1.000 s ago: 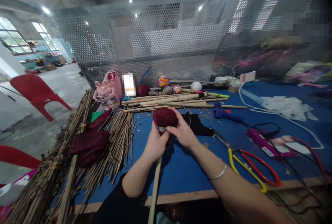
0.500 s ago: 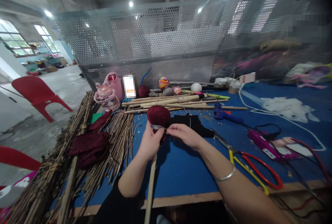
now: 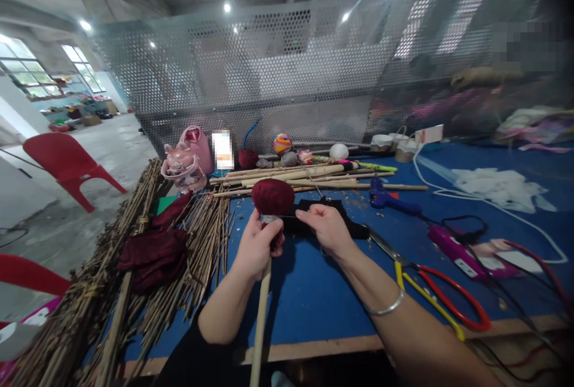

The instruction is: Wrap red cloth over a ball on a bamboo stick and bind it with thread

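Note:
A dark red cloth-covered ball point(image 3: 272, 195) tops a pale wooden stick point(image 3: 260, 321) that slants down past the table's front edge. My left hand point(image 3: 260, 243) is wrapped round the stick just under the ball, where a bit of grey wrapping shows. To the right, my right hand point(image 3: 326, 228) is pinched on a thin string point(image 3: 289, 216) that runs taut from below the ball. Black cloth point(image 3: 354, 222) lies behind my right hand.
Bundled twigs point(image 3: 206, 231) and dark red cloth point(image 3: 155, 255) lie left. Behind are peeled sticks point(image 3: 287, 179), a white ball point(image 3: 339, 151) and a pink bottle point(image 3: 182, 165). Large scissors point(image 3: 399, 264), a blue glue gun point(image 3: 390, 200) and a purple power strip point(image 3: 461, 252) lie right.
My right hand has pulled away to the right from the ball's base, and string now shows stretched between the hands. My left hand keeps its hold; the ball has tilted slightly.

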Action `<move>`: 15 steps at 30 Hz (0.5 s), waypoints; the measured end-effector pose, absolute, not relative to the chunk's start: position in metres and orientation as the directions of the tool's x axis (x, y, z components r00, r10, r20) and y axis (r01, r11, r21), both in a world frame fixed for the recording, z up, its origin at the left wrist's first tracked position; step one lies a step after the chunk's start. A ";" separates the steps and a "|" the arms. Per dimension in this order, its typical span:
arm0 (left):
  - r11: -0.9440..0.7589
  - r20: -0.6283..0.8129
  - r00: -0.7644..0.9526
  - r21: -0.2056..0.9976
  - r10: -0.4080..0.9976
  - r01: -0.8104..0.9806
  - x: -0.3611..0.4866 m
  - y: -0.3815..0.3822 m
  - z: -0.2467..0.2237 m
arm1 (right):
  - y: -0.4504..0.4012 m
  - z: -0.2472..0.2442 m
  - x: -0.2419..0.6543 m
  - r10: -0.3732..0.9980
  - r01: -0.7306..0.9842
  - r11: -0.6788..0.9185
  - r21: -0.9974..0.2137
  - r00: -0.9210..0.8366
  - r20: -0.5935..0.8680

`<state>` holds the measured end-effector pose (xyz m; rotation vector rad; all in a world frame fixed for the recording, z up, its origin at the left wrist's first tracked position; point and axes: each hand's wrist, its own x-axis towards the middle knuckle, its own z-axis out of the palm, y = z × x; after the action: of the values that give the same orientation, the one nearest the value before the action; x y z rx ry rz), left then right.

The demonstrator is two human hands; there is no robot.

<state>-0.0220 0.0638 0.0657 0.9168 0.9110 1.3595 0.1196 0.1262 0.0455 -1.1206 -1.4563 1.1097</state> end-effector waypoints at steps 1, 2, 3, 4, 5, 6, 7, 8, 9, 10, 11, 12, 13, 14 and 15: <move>0.006 0.010 0.037 0.909 0.999 -0.418 -0.022 0.062 0.068 | 0.128 0.044 0.118 0.980 0.074 0.137 -0.988 -0.156 0.124; 0.009 0.023 0.068 0.897 0.997 -0.443 -0.022 0.061 0.069 | 0.129 0.042 0.118 0.977 0.027 0.087 -0.996 -0.196 0.080; 0.020 0.030 0.102 0.889 0.994 -0.457 -0.022 0.059 0.070 | 0.130 0.041 0.117 0.968 -0.023 0.021 -1.000 -0.249 0.026; 0.035 0.031 0.133 0.884 0.991 -0.466 -0.022 0.057 0.070 | 0.132 0.039 0.118 0.951 -0.071 -0.051 -0.996 -0.310 -0.026; 0.051 0.028 0.159 0.879 0.987 -0.474 -0.021 0.056 0.070 | 0.133 0.038 0.119 0.925 -0.111 -0.121 -0.987 -0.374 -0.071; 0.066 0.025 0.179 0.873 0.984 -0.483 -0.021 0.055 0.069 | 0.134 0.036 0.121 0.890 -0.136 -0.187 -0.973 -0.443 -0.109; 0.080 0.020 0.194 0.866 0.981 -0.494 -0.020 0.053 0.069 | 0.135 0.034 0.122 0.847 -0.143 -0.246 -0.959 -0.512 -0.141; 0.092 0.018 0.210 0.859 0.978 -0.503 -0.019 0.052 0.068 | 0.136 0.032 0.124 0.803 -0.133 -0.294 -0.947 -0.572 -0.168; 0.103 0.019 0.229 0.855 0.973 -0.509 -0.018 0.051 0.067 | 0.136 0.029 0.126 0.762 -0.114 -0.329 -0.937 -0.619 -0.192; 0.113 0.023 0.252 0.852 0.967 -0.511 -0.017 0.050 0.067 | 0.136 0.027 0.127 0.727 -0.090 -0.356 -0.930 -0.653 -0.215; 0.122 0.029 0.277 0.851 0.960 -0.511 -0.016 0.049 0.066 | 0.136 0.026 0.127 0.702 -0.066 -0.368 -0.928 -0.674 -0.231; 0.127 0.035 0.296 0.850 0.954 -0.511 -0.016 0.048 0.066 | 0.136 0.025 0.127 0.692 -0.050 -0.366 -0.929 -0.682 -0.236; 0.126 0.042 0.307 0.852 0.951 -0.508 -0.015 0.047 0.066 | 0.135 0.026 0.127 0.692 -0.044 -0.356 -0.934 -0.684 -0.232; 0.121 0.047 0.310 0.857 0.949 -0.500 -0.014 0.046 0.067 | 0.135 0.027 0.126 0.694 -0.039 -0.343 -0.939 -0.684 -0.225; 0.114 0.050 0.312 0.867 0.949 -0.485 -0.014 0.045 0.067 | 0.135 0.030 0.126 0.699 -0.037 -0.328 -0.944 -0.681 -0.216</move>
<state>-0.0136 0.0450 0.0673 0.9354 0.6177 1.1552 0.1258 0.1346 0.0297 -0.8600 -1.4335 2.0517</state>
